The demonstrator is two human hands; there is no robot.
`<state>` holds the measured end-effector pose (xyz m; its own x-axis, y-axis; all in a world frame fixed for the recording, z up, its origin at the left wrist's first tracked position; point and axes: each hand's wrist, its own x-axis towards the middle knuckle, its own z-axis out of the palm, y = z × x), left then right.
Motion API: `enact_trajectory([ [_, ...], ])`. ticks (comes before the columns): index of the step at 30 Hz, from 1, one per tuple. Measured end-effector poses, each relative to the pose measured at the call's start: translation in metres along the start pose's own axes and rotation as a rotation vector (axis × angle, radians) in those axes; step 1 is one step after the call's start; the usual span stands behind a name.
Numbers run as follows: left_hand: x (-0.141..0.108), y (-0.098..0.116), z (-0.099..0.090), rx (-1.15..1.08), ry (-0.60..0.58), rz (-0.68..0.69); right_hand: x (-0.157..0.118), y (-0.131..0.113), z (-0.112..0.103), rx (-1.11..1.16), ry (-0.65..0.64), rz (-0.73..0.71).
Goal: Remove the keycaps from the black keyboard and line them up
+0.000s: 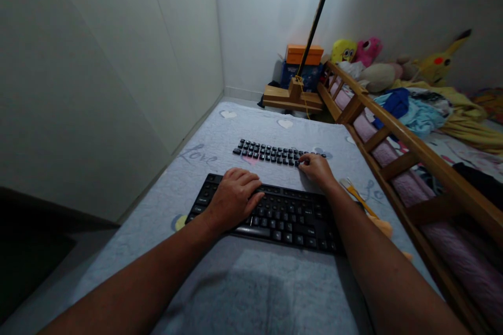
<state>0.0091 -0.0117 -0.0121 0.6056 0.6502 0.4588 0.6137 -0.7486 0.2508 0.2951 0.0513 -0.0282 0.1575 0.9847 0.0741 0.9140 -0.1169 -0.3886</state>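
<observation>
A black keyboard (288,227) lies on the cloth-covered surface in front of me, with several of its keycaps off along the upper rows. My left hand (238,196) rests over its left half, fingers stretched out and lying on the keys. Beyond the keyboard, loose black keycaps (267,153) stand in neat rows. At the right part of these rows, my right hand (315,167) has thumb and fingertips pinched on a keycap (297,163) in the nearest row. My right forearm hides the keyboard's right end.
A yellow-handled brush (363,201) and an orange cloth (380,226) lie to the right, partly behind my forearm. A wooden bed rail (393,136) runs along the right side. White cabinet doors (129,63) rise at left. A wooden stand (293,97) holds a dark pole at the far end.
</observation>
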Motion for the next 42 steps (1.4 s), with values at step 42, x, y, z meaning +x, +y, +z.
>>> enact_trajectory([
  [42, -0.003, -0.006, 0.004, 0.033, -0.025, 0.005, -0.104, -0.034, -0.073, 0.791, 0.192, -0.085],
])
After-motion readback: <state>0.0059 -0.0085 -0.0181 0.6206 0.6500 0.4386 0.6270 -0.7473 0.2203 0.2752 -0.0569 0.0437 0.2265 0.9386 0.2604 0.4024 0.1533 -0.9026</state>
